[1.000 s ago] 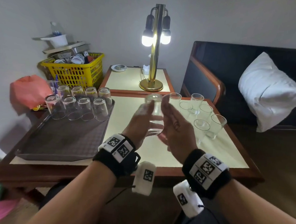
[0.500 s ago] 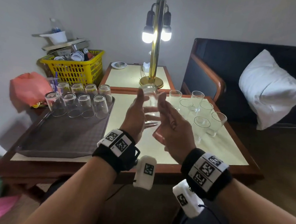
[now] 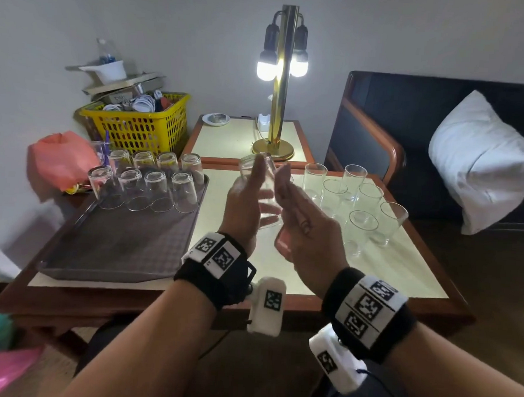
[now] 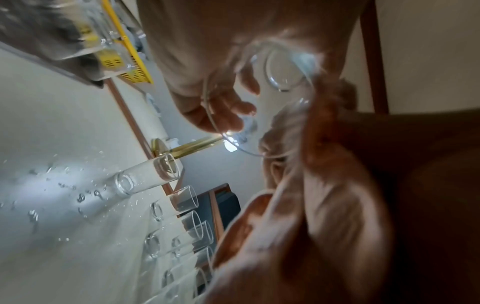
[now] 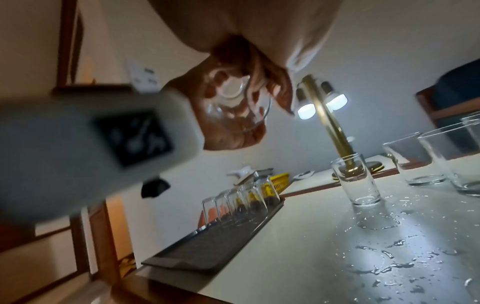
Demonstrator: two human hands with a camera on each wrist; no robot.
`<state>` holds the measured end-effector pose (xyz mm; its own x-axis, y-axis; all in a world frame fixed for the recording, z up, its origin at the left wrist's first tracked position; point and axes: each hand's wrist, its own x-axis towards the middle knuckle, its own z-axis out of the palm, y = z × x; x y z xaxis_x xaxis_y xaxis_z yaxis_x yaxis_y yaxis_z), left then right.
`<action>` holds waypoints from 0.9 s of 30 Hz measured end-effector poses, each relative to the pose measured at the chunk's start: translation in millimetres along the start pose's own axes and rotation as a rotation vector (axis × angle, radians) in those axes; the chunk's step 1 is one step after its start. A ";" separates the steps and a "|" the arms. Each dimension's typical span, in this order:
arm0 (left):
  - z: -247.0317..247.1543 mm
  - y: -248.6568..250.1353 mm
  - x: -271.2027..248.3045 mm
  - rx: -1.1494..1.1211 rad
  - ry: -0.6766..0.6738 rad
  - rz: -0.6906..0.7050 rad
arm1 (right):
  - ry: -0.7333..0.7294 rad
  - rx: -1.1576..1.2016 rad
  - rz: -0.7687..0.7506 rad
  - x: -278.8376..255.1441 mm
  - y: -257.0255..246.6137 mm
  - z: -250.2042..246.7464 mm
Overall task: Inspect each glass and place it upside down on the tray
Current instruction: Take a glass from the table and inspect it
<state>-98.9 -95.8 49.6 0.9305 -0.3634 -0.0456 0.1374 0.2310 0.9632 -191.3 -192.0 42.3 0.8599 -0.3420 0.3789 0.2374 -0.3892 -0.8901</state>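
Glass (image 3: 262, 198) — aslant now — between both hands (image 3: 244, 211) (image 3: 306, 231)

Yellow perforated basket (image 3: 137, 128), gold lamp (image 3: 279, 108). The tray (image 3: 115, 242) is grey, finely gridded. Both wristbands (image 3: 218, 253) carry black-and-white square codes.
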 end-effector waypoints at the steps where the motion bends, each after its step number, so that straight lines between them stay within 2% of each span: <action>1: 0.4 0.1 -1.6 -0.003 -0.052 -0.039 | 0.005 -0.016 0.004 5.4 2.3 -1.9; 3: 0.3 -2.3 -3.0 0.073 -0.157 -0.056 | 0.030 0.026 0.034 13.8 4.6 -8.1; 7: -3.7 0.5 2.5 0.039 -0.023 0.025 | -0.038 0.025 0.034 -0.7 3.1 -1.7; 9: -2.2 -0.1 1.2 0.050 -0.098 -0.038 | -0.005 -0.009 0.053 6.1 9.2 -4.7; 11: 0.5 -5.1 -0.2 0.124 -0.149 -0.026 | 0.057 0.057 0.103 12.7 8.4 -9.0; 13: 1.1 -4.9 0.8 0.092 -0.033 0.044 | 0.040 0.051 0.068 7.8 4.1 -4.1; 15: 0.7 -3.2 1.5 0.033 -0.007 0.042 | 0.004 -0.007 0.018 2.3 3.5 1.3; 18: 2.1 -3.9 -1.2 0.106 -0.160 -0.033 | 0.048 -0.019 0.056 17.9 6.1 -8.3; 19: 2.2 -4.1 -0.7 0.131 -0.152 -0.015 | 0.057 0.012 0.065 20.0 5.8 -10.1; 22: -2.5 -2.0 4.7 0.043 0.001 0.052 | 0.006 -0.009 0.038 8.7 0.4 -0.7; 23: -2.9 -1.0 4.7 0.020 -0.004 0.010 | 0.002 -0.035 0.016 7.7 3.4 1.0; 25: -2.7 -2.0 2.6 0.060 -0.116 -0.064 | 0.030 -0.023 0.050 15.7 9.5 -2.9; 26: -2.8 -4.7 3.4 0.109 -0.142 -0.048 | 0.051 0.011 0.079 19.3 10.1 -5.2; 27: -2.2 -4.6 3.3 0.124 -0.113 -0.012 | 0.053 0.044 0.094 18.2 7.7 -6.9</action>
<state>-95.7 -96.1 44.4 0.8838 -0.4666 -0.0342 0.0991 0.1152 0.9884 -176.9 -207.1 44.0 0.8544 -0.4208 0.3048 0.1772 -0.3153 -0.9323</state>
